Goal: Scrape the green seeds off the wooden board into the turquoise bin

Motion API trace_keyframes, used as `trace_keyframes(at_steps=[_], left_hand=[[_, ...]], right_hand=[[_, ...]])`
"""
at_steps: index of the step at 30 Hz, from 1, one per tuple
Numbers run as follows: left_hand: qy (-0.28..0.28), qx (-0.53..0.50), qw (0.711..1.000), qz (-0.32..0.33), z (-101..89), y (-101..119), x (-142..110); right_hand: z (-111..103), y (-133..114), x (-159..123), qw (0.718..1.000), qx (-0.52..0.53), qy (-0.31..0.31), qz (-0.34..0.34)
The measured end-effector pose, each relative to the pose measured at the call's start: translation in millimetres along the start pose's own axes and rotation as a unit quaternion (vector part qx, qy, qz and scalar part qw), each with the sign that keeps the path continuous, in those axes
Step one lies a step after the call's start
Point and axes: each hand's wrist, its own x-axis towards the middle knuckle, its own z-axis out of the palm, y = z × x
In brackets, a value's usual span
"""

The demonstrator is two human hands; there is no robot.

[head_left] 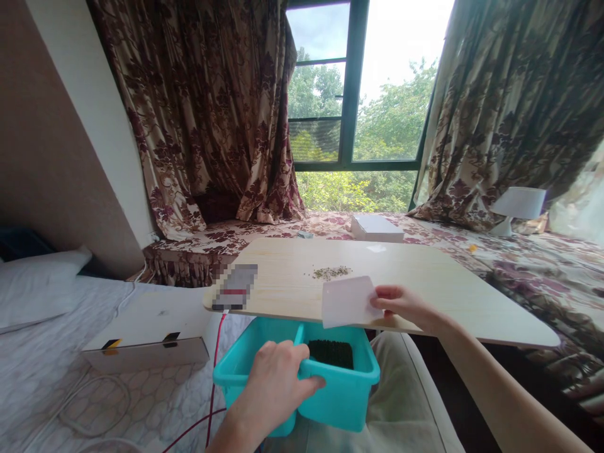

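My left hand (278, 384) grips the near rim of a turquoise two-compartment bin (337, 402), thumb outside, at the divider. The bin is at the table's near edge, over my lap. A dark, blackish-green block (330, 354) lies in its right compartment; the visible part of the left compartment shows only turquoise plastic. In my right hand (396, 302) a thin white card or sheet (346, 301) is pinched by its right edge. It is held tilted at the table's near edge, above the right compartment. Just behind the sheet, a scatter of small greenish-brown seed-like bits (330, 272) lies on the table.
The pale wooden table (453, 289) carries a pixelated phone-like device (236, 287) with a red cable (217, 352). A white box (151, 327) sits on the bed at left. On the window ledge are a white box (377, 228) and a lamp (519, 204).
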Motion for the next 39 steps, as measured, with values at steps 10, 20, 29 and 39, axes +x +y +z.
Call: trace_keyframes(at_steps=[10,20,29,39], left_hand=[[-0.006,0.003,0.997,0.071,12.0,25,10],[-0.011,0.005,0.995,0.103,15.7,38,17],[-0.009,0.005,0.993,0.116,14.5,41,17],[-0.008,0.003,0.993,0.117,15.0,43,19]], right_hand=[[-10,16,3,0.967,0.028,0.254,-0.003],[22,24,4,0.971,0.015,0.238,-0.005],[21,13,14,0.97,0.027,0.24,-0.026],[45,13,4,0.983,0.035,0.181,-0.01]])
